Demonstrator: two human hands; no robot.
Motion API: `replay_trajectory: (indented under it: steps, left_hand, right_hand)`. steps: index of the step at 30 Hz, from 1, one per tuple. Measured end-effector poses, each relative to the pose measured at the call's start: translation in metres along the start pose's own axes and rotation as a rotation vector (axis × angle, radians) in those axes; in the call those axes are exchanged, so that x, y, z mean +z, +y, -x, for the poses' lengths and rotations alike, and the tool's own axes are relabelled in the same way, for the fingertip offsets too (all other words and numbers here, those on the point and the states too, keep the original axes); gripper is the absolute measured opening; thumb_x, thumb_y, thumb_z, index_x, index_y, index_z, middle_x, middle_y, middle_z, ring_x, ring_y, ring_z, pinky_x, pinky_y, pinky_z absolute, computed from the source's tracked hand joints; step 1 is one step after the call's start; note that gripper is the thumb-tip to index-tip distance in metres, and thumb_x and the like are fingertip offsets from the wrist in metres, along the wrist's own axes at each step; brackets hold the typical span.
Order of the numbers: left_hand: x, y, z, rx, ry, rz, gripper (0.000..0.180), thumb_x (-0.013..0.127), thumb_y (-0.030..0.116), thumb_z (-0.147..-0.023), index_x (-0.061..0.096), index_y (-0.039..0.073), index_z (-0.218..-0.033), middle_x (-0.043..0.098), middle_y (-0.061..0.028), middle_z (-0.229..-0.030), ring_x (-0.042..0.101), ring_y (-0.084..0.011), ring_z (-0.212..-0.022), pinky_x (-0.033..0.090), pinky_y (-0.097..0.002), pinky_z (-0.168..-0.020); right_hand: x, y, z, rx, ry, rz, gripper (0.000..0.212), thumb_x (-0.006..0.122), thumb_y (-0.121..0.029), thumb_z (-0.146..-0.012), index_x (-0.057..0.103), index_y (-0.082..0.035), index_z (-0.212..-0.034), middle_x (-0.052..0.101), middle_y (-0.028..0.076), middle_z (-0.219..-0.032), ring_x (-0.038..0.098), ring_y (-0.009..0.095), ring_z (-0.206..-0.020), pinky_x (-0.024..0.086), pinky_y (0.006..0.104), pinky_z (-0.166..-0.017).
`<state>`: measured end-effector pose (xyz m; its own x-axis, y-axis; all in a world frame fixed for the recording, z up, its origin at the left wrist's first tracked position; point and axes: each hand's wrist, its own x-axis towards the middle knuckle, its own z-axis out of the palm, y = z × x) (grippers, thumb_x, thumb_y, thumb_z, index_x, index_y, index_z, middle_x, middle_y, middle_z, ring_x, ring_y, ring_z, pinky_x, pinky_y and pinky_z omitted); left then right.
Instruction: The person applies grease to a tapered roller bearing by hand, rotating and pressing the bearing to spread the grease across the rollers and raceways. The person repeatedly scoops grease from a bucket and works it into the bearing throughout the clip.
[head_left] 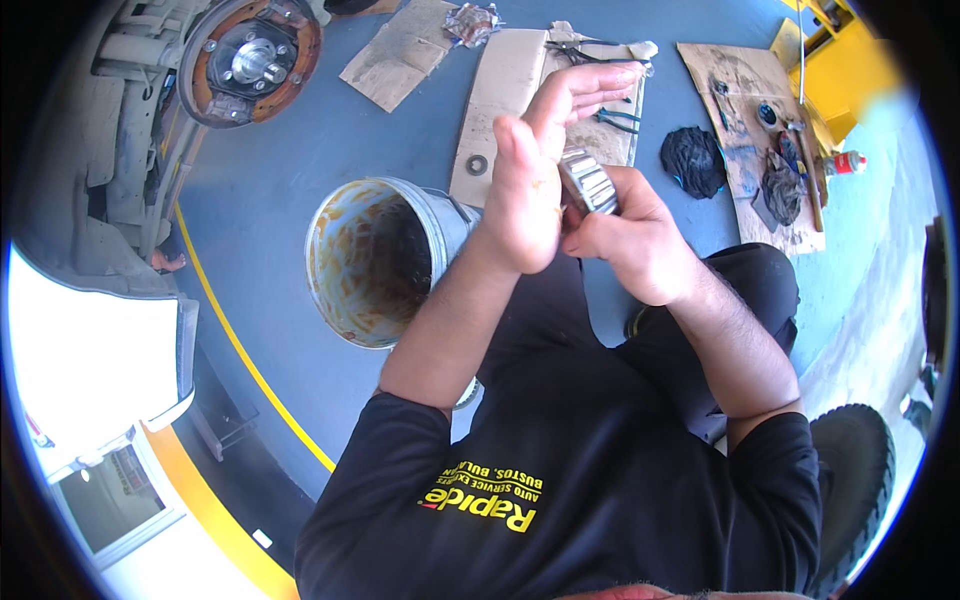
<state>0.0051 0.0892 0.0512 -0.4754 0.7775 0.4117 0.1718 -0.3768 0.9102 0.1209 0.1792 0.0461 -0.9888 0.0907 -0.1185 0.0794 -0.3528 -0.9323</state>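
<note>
My right hand (pixel 640 225) is closed around a tapered roller bearing (pixel 590 182), its shiny steel rollers facing up between thumb and fingers. Upright beside it, my left hand (pixel 535 180) has its fingers stretched out and its palm turned toward the bearing. A little amber grease shows on that palm. The bearing's near edge is at or against the palm; whether they touch is hard to make out. Left of my forearm, a tilted bucket (pixel 437 235) has brownish grease smeared over its inner wall.
A brake assembly with a hub (pixel 255 62) hangs at upper left. Cardboard sheets (pixel 505 90) lie ahead, with pliers (pixel 618 120) and a metal ring (pixel 477 164). To the right are a black rag (pixel 692 162), a tool-covered board (pixel 745 110), a red can (pixel 850 162) and a tyre (pixel 852 490).
</note>
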Motion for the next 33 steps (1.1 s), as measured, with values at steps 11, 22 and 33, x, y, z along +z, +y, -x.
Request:
replay_trajectory:
  steps: [11,22,33]
  left_hand:
    - [-0.017,-0.023,0.001,-0.124,-0.057,0.452,0.116,-0.001,0.082,-0.098,0.065,-0.009,-0.128,0.066,-0.0279,-0.135,0.061,-0.0366,-0.131,0.040,-0.0462,-0.116]
    - [-0.018,-0.039,0.022,-0.384,0.047,0.194,0.083,0.017,0.060,-0.110,0.056,-0.009,-0.137,0.058,-0.0300,-0.145,0.052,-0.0378,-0.141,0.032,-0.0501,-0.123]
    - [0.005,-0.046,-0.003,-0.257,-0.175,0.321,0.084,0.013,0.060,-0.110,0.044,-0.008,-0.148,0.051,-0.0305,-0.152,0.047,-0.0406,-0.145,0.029,-0.0529,-0.125]
  right_hand:
    - [-0.010,-0.008,-0.007,0.056,0.119,0.234,0.030,0.070,-0.019,-0.082,0.069,0.008,-0.095,0.068,0.013,-0.076,0.070,0.022,-0.077,0.057,0.0355,-0.073]
    - [-0.018,0.006,-0.015,-0.328,0.224,0.480,0.036,0.072,-0.025,-0.078,0.069,0.008,-0.091,0.071,0.030,-0.083,0.073,0.042,-0.083,0.058,0.0482,-0.074]
    - [-0.020,0.019,0.004,-0.197,0.328,0.530,0.027,0.069,-0.017,-0.073,0.066,0.006,-0.087,0.070,0.018,-0.078,0.068,0.034,-0.069,0.053,0.0464,-0.067]
